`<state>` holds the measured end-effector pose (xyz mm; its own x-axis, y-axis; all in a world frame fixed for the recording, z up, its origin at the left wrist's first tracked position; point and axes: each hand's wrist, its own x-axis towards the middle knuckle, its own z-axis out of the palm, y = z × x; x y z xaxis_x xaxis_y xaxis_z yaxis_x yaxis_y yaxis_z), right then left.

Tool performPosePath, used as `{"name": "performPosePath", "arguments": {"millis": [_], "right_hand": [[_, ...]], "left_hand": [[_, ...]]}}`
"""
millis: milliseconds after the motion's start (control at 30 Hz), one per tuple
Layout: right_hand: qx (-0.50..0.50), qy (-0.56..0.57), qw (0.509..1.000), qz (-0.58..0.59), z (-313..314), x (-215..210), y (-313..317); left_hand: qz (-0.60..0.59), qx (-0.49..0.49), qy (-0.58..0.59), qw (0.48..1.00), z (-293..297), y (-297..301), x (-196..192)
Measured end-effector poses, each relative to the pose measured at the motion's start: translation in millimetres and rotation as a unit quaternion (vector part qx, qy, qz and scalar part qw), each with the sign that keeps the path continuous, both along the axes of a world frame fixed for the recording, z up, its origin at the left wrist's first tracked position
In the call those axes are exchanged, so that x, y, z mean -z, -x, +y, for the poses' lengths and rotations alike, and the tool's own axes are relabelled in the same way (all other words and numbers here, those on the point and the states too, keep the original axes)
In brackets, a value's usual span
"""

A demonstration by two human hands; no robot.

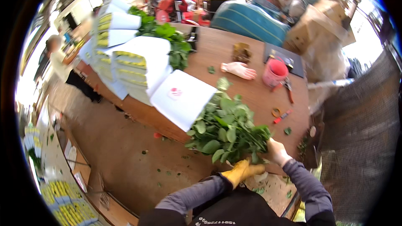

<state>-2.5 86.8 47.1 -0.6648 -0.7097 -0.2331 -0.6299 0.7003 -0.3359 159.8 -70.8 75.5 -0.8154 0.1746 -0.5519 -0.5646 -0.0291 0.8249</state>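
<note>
A thick bunch of leafy green stems point(228, 132) lies across the table's near edge, its leaves toward the left. Bare, my right hand point(277, 150) is closed around the stems at the bunch's right end. My left hand point(245, 171), in a yellow glove, grips the bunch from below; its fingers point right and leaves partly cover them. A white paper sheet point(183, 99) with a small pink-red print adjoins the far left end of the leaves. What lies under the sheet is hidden.
Paper-wrapped leafy bundles point(130, 67) are piled on the table's left. A pink glove point(238, 70), a red cup point(275, 71), red-handled pliers point(289, 90), a tape roll point(275, 112) and a red marker-like tool point(283, 116) lie rightward. Another person point(69, 67) stands far left.
</note>
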Motion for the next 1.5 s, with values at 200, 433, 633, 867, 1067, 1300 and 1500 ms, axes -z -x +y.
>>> {"name": "performPosePath", "arguments": {"millis": [200,433,633,867,1067,1300,1500], "right_hand": [[-0.238,0.028,0.939,0.247,47.9,79.2,45.8],[0.061,0.063,0.995,-0.057,25.7,33.1,22.8],[0.073,-0.008,0.995,0.071,27.9,35.9,20.7],[0.163,0.296,0.92,0.199,80.9,26.3,-43.5],[0.521,0.105,0.782,0.326,223.7,44.4,-181.5],[0.587,0.464,0.575,-0.33,304.4,-37.7,-231.9],[0.215,0.708,0.595,-0.314,331.1,-202.0,-181.2]], "left_hand": [[0.632,0.047,0.627,0.453,24.3,111.7,24.5],[0.354,0.282,0.668,0.591,11.5,159.1,72.6],[0.383,0.314,0.647,0.58,13.5,164.1,46.2],[0.461,0.263,0.631,0.566,10.7,149.2,70.6],[0.436,0.316,0.625,0.565,5.7,155.7,60.0],[0.425,0.318,0.599,0.6,32.6,168.4,-1.7],[0.466,0.262,0.562,0.631,143.7,196.9,-31.2]]}}
